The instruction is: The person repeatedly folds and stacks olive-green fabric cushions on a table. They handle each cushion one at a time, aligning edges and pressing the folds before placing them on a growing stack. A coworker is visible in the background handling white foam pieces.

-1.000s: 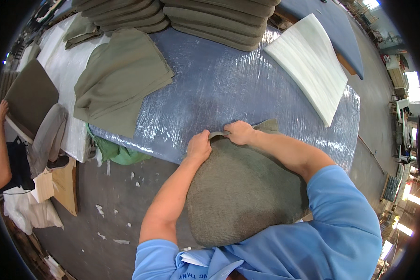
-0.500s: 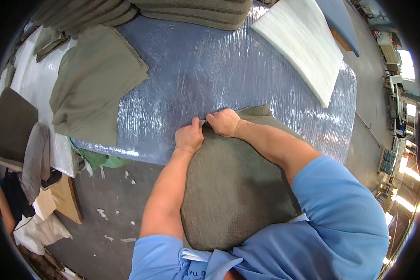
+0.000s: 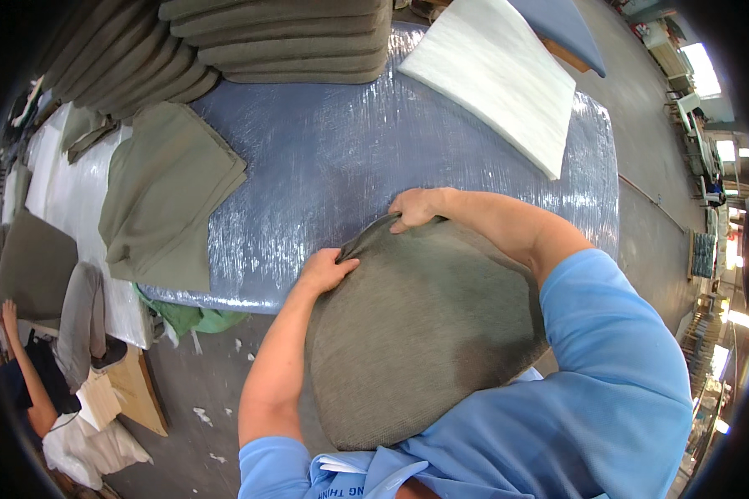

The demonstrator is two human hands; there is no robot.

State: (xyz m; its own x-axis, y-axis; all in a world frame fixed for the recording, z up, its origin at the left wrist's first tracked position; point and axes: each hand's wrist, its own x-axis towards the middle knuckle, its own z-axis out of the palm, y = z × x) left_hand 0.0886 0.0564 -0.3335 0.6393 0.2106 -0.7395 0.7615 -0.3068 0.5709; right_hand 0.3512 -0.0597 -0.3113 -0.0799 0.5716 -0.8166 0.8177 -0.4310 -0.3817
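Note:
A dark grey-green, fabric-covered cushion (image 3: 424,324) rests against my body, its far edge over the plastic-wrapped table. My left hand (image 3: 324,271) grips its far left edge, thumb on top of the fabric and fingers wrapped round the rim. Farther right, my right hand (image 3: 416,208) holds the far edge in the same way, thumb over the top. The fabric bunches into a fold between the two hands. What the fingers do under the rim is hidden. A darker patch shows on the cushion's right side.
Plastic wrap covers the blue table (image 3: 308,166). Stacked cushions (image 3: 291,41) stand at the back, folded fabric (image 3: 166,200) lies left, and a white padding sheet (image 3: 495,79) far right. At far left, another person's arm (image 3: 29,366) is beside a cushion (image 3: 37,266).
My hands have moved apart along the far edge, the left nearer to me, the right slightly rightward. The cushion's top looks fuller and rounder. The view has shifted a little.

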